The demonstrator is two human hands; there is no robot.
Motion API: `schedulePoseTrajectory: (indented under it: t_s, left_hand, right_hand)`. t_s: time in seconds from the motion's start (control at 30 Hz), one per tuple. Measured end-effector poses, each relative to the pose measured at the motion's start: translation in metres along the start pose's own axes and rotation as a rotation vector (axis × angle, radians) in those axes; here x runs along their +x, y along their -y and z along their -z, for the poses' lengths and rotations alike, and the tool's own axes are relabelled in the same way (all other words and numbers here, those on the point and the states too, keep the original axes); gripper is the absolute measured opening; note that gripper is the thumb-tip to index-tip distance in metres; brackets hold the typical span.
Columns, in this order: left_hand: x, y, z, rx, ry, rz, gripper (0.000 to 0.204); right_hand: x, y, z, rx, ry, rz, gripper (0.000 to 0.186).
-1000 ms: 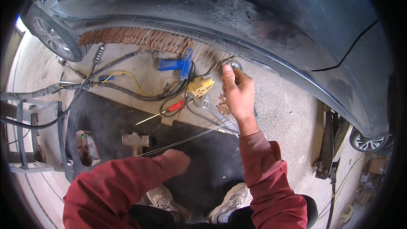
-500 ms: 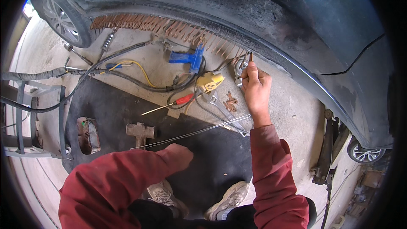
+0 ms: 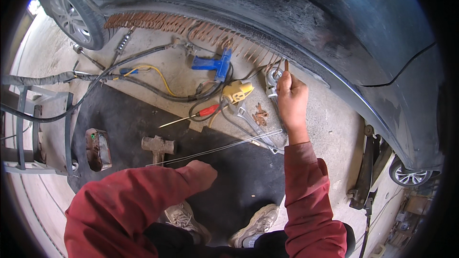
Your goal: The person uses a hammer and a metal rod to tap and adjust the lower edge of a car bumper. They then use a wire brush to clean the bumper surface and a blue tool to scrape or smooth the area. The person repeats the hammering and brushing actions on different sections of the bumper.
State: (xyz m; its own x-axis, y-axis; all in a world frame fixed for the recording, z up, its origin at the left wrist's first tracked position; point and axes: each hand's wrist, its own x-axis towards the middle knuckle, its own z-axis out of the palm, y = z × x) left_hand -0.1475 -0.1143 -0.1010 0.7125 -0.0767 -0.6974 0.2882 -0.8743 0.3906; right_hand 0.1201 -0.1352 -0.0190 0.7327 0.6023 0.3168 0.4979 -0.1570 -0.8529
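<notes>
A long row of copper-coloured metal tabs (image 3: pixel 158 25) runs along the lower sill of the dark car (image 3: pixel 296 9). My right hand (image 3: pixel 292 102) pinches a narrow copper-coloured tab at the row's right end, beside a shiny metal tool (image 3: pixel 272 81) partly behind my fingers. My left hand (image 3: pixel 203 174) is curled closed low over the black mat (image 3: pixel 239 172), just below two thin wire rods (image 3: pixel 224 145); what it holds, if anything, is hidden. A hammer (image 3: pixel 158 145) lies near it, and several loose copper tabs (image 3: pixel 260 113) lie left of my right wrist.
Cables, a blue tool (image 3: pixel 210 64), a yellow tool (image 3: pixel 236 91), a red-handled rod (image 3: pixel 205 111) and a wrench (image 3: pixel 248 119) lie on the concrete. A metal frame (image 3: pixel 48 134) and open can (image 3: pixel 98 150) are left; a floor jack (image 3: pixel 358 172) is right, between the car's wheels.
My right hand has moved rightward along the sill, and the shiny tool beside it shows more. The whole view has shifted somewhat; my left hand stays curled by the wire rods.
</notes>
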Motion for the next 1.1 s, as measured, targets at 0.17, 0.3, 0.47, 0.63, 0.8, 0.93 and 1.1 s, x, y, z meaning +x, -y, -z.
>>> schedulePoseTrajectory:
  t_s: [0.17,0.3,0.47,0.63,0.8,0.93,1.1]
  left_hand:
    - [0.001,0.000,-0.003,-0.006,0.016,0.004,0.026]
    - [0.003,0.000,-0.006,-0.006,0.021,0.016,0.027]
    - [0.004,0.002,-0.009,-0.043,0.020,0.019,0.027]
    - [0.004,0.003,-0.007,-0.011,0.012,0.009,0.026]
    - [0.004,-0.002,0.001,0.015,0.003,0.005,0.022]
    - [0.004,-0.005,0.005,0.013,0.027,0.027,0.022]
    - [0.003,-0.002,0.001,0.009,0.027,0.031,0.023]
  right_hand:
    - [-0.002,0.005,-0.004,-0.675,-0.175,0.215,0.033]
    - [-0.003,0.006,-0.006,-0.595,-0.174,0.194,0.034]
    - [0.002,0.002,0.002,0.288,0.065,-0.146,0.039]
    - [0.002,0.000,0.010,0.812,0.178,-0.407,0.038]
    - [-0.006,-0.023,-0.003,-0.496,-0.128,0.230,0.031]
    - [-0.031,-0.065,-0.013,-0.478,0.036,-0.086,0.034]
    - [-0.057,-0.100,-0.011,-0.586,0.210,-0.295,0.043]
